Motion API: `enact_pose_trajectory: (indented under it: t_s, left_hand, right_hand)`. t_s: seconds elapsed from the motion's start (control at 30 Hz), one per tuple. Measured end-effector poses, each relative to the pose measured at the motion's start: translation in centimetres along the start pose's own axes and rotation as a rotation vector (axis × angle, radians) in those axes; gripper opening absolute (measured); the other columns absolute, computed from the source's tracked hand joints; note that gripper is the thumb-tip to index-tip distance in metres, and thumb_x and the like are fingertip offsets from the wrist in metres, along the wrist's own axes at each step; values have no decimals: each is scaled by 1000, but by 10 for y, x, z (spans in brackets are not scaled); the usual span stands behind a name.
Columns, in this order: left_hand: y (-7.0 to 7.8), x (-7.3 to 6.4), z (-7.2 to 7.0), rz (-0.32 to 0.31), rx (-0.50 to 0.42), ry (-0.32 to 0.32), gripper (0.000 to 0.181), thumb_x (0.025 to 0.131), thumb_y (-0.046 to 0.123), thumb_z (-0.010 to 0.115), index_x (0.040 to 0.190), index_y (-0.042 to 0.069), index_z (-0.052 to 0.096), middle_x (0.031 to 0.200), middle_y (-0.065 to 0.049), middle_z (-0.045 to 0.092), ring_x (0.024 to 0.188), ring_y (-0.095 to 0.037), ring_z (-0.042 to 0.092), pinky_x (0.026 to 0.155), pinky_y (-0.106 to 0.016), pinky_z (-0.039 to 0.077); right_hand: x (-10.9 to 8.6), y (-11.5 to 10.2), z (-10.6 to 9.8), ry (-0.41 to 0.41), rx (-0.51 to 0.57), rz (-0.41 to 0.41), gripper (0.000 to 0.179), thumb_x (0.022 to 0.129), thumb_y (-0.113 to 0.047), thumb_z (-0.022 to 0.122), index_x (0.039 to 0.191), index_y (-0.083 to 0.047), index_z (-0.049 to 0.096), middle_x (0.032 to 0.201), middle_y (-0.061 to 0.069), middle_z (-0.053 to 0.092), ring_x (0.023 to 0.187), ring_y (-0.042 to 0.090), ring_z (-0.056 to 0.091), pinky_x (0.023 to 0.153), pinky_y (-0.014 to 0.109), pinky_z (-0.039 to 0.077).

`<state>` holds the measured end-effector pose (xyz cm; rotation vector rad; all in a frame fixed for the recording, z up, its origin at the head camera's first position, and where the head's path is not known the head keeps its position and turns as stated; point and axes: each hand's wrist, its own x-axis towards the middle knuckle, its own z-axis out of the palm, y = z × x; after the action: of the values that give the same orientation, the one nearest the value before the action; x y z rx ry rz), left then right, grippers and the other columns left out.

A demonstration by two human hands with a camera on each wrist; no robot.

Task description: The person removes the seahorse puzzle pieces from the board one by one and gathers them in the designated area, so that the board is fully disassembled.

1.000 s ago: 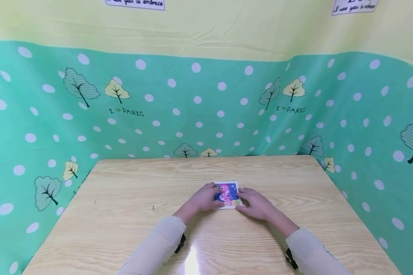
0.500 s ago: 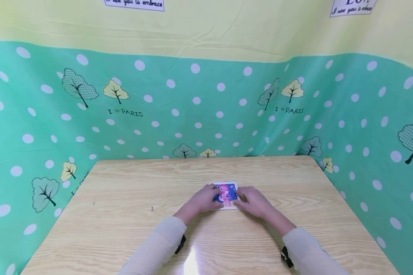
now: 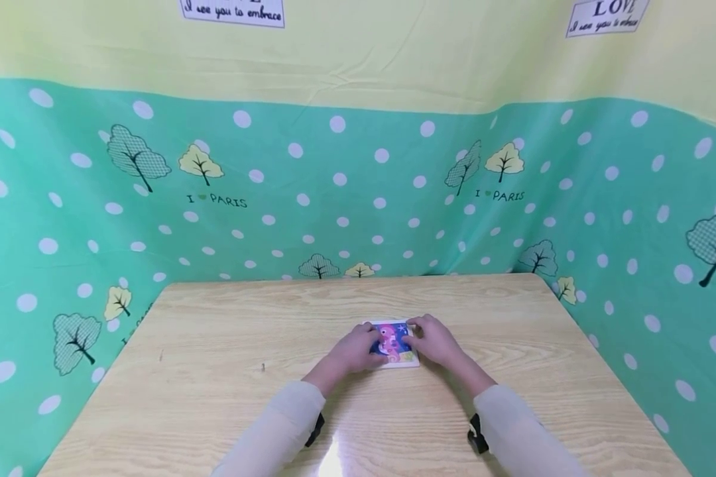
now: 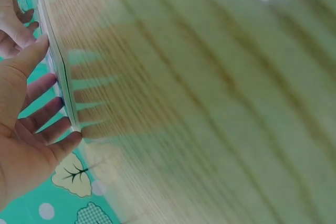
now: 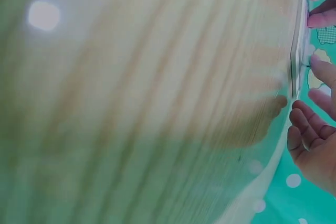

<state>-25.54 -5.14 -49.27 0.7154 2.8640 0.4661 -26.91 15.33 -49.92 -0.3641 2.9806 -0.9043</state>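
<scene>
A flat square picture board, with a pink seahorse on blue and a white border, lies on the wooden table. Its thin layered edge shows in the left wrist view. My left hand rests over its left side, the fingers spread and the thumb near the front edge. On the other side, my right hand is at the far right corner. Its thumb lies on the picture, its index finger is bent at the corner, and in the right wrist view the other fingers curl beside the board.
The wooden table ends at a green and yellow printed cloth hung behind and on both sides. A small dark mark lies left of my left hand. Light glares near the front edge.
My right hand has shifted up and left, from the board's right edge to its far right corner, with its fingers more bent. My left hand and the board stay nearly where they were.
</scene>
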Motion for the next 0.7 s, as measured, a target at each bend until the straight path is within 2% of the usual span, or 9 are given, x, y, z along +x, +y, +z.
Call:
enact_pose_trajectory:
  t_s: [0.3,0.7]
  left_hand:
    - [0,-1,0,-4,-19,8,52,83,43,67,124,12,58,130,-9,51,120,-25,50,103,-37,44]
    - [-1,2,3,-16,-39,21,48,82,42,68,120,13,60,124,-7,53,115,-23,51,100,-36,45]
  right_hand:
    - [6,-2,4,-40,83,66,52,79,-26,74,123,-2,58,84,7,49,71,16,43,60,26,38]
    - [10,-5,2,-73,88,66,51,79,-23,74,122,1,58,79,5,48,68,15,43,57,24,36]
